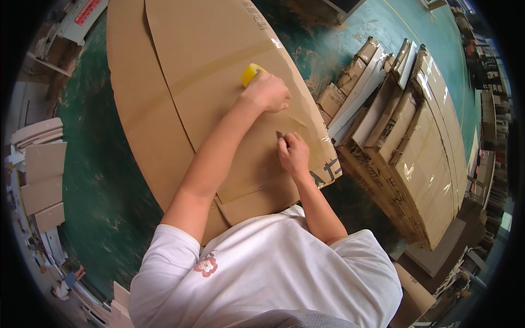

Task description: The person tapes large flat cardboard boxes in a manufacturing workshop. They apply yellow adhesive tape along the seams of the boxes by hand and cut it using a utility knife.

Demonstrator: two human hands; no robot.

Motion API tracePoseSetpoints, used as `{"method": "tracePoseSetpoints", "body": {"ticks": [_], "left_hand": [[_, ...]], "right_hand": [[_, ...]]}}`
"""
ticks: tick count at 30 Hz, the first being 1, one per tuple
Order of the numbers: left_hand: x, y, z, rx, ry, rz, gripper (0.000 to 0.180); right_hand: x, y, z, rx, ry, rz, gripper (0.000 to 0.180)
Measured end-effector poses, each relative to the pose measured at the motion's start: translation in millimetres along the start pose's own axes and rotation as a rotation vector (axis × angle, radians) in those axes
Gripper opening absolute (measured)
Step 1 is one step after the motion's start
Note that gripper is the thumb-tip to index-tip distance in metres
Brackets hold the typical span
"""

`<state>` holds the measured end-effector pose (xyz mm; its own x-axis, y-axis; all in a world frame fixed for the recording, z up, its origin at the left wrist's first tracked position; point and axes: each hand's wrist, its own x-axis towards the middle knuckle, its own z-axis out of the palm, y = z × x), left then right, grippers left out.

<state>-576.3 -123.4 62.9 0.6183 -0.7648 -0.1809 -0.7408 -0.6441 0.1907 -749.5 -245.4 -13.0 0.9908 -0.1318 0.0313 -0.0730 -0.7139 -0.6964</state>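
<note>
While the L hand (268,93) is gripping a yellow tape roll (250,75), the R hand (296,154) is sitting nearer the body, below and a bit to the right of it, w/ a clear gap btwn the two. The roll is poking out at the far-left side of the L hand, whose fingers are curling in, back of the hand facing up; can't tell if the roll is touching the surface below. The R hand is closing narrow, thumb and fingers pinching a small dark item (279,134), too small to ID.

Under both hands a lg. cardboard pkg. (202,112) is lying flat, spreading well past them on the far side and to the left. A lengthwise seam (176,104) is running left of the L hand, and a darker band (210,70) is crossing the cardboard beyond that hand. Dark printed marks (325,173) are showing at the near corner, just below and right of the R hand.

Well to the right of the R hand, a stack of taped cartons (424,150) is leaning at a slant. Far left of the L hand, flat brown panels (44,169) are lying in a pile, w/ green floor (93,164) showing btwn. Nearest the body, below both hands, the person is wearing a white T-shirt (290,262) w/ a pink flower motif (206,266).
</note>
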Motion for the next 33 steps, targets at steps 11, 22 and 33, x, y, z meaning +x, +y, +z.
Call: {"method": "tracePoseSetpoints", "body": {"ticks": [11, 22, 33], "left_hand": [[-83.7, 13.9, 10.0, -1.236, 0.477, -0.525, 0.032], [-200.0, 132.7, 22.4, -1.303, -0.090, -0.375, 0.054], [-253.0, 246.0, -53.7, -0.462, -0.335, 0.756, 0.035]], "right_hand": [[75.1, 1.1, -0.1, 0.530, 0.377, -0.135, 0.029], [-138.5, 209.5, -157.2, 0.678, 0.781, 0.342, 0.024], [-299.4, 93.5, 190.0, 1.258, -0.091, 0.950, 0.037]]}}
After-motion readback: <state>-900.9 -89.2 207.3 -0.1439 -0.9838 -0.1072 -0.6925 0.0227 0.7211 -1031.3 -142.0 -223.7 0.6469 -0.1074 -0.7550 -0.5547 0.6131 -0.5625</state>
